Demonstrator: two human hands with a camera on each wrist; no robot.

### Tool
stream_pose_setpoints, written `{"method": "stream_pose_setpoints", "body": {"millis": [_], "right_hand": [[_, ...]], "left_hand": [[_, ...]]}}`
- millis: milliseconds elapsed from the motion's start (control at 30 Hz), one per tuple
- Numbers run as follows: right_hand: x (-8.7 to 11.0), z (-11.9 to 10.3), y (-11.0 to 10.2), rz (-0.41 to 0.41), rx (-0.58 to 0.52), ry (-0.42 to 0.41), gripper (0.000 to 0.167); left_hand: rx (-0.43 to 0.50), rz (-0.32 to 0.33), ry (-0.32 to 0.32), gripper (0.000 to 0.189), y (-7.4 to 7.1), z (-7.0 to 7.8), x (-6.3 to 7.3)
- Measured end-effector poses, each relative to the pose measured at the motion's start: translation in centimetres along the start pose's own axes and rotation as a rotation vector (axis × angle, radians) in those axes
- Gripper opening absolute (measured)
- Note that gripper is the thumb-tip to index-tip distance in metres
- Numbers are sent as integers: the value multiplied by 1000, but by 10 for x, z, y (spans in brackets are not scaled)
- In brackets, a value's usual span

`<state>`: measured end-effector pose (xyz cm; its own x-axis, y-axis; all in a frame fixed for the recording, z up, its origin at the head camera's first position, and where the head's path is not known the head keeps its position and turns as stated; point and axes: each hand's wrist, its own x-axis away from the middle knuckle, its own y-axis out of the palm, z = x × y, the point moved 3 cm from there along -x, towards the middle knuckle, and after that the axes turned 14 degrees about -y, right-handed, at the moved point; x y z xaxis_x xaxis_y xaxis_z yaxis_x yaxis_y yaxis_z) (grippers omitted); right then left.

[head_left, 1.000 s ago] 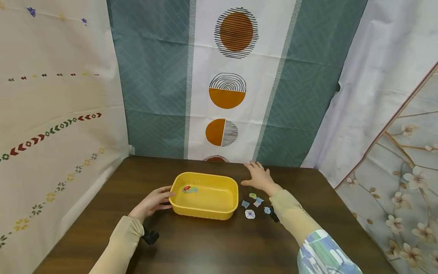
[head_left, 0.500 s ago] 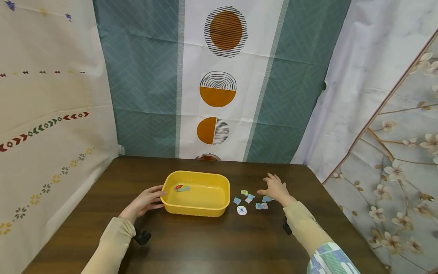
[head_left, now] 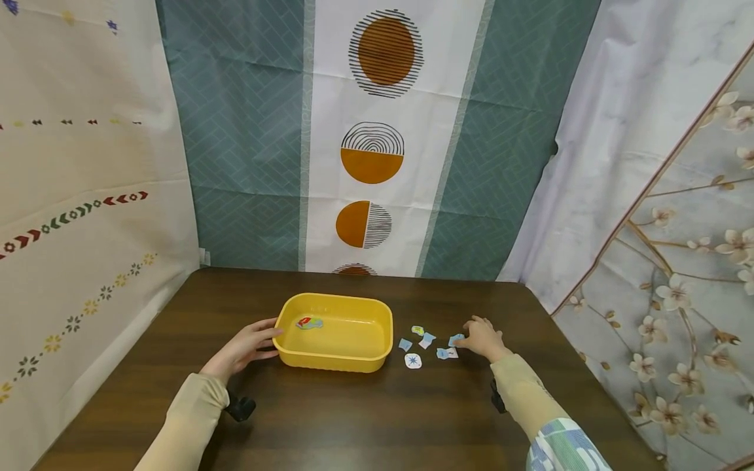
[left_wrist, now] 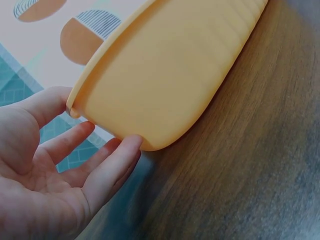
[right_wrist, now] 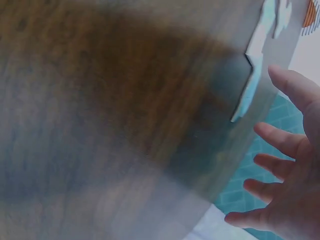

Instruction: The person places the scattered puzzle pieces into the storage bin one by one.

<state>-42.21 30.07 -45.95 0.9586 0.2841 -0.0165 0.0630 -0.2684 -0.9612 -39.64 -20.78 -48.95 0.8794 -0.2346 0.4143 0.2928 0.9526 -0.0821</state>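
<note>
A shallow yellow plastic tub [head_left: 332,362] stands on the dark wooden table. My left hand [head_left: 244,348] holds its left end, thumb over the rim and the other fingers against the outer wall [left_wrist: 165,85]. Inside the tub lies a small red, blue and green flat piece [head_left: 309,323]. To the right of the tub, my right hand [head_left: 484,339] hovers low with spread fingers. Its fingertips come right up to a light-blue flat piece [head_left: 455,339]. A blue-and-pink pair of pieces [head_left: 447,353] lies just in front. In the right wrist view nothing sits between the fingers.
Several more flat pieces lie between tub and right hand: a white one with a blue star [head_left: 413,361], a yellow-green one [head_left: 417,330], a blue one [head_left: 405,345] and a blue-and-pink one [head_left: 427,340]. Fabric hangings [head_left: 253,163] border the table [head_left: 353,418].
My right hand has moved right and down from beyond the pieces to beside the light-blue one. The left hand stays at the tub. The head view has turned slightly to the right.
</note>
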Motion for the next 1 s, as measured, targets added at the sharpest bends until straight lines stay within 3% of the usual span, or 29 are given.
{"method": "stream_pose_setpoints", "body": {"millis": [400, 633, 1000], "right_hand": [[-8, 3, 16, -13, 29, 49, 58], [-9, 2, 16, 5, 59, 42, 55], [-7, -1, 16, 49, 92, -14, 32]], "left_hand": [[12, -2, -12, 65, -1, 0, -1], [18, 5, -16, 66, -1, 0, -3], [17, -7, -9, 67, -1, 0, -2]]}}
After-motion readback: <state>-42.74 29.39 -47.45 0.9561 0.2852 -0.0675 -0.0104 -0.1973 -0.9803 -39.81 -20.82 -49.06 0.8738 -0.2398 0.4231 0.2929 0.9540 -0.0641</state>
